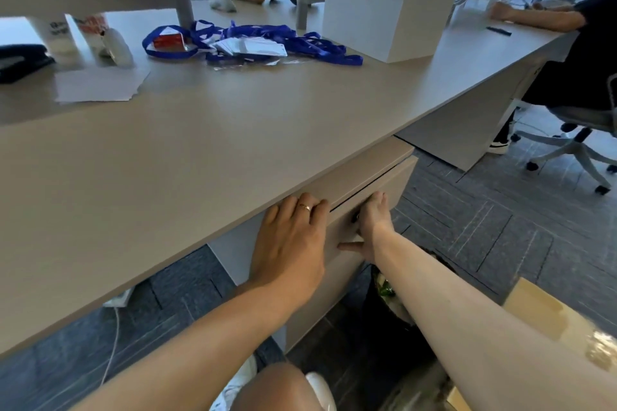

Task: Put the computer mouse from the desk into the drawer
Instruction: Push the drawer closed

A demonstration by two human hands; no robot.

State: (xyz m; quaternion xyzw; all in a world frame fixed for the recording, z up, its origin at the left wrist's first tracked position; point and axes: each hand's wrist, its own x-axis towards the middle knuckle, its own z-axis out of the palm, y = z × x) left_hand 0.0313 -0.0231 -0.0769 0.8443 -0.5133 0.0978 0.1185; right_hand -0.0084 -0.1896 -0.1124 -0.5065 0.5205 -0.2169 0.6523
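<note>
My left hand (290,243) lies flat and spread on the front of the beige under-table drawer (370,190); my right hand (372,220) curls over its top edge. Whether it holds anything, I cannot tell. A thin dark gap shows at the drawer's top. No computer mouse is visible on the broad beige table (200,130); I judge it light, hard and smooth, best cupped from above. Tangled blue lanyards with white badges (253,43), a white paper sheet (100,85) and tall white boxes (390,0) sit well away.
</note>
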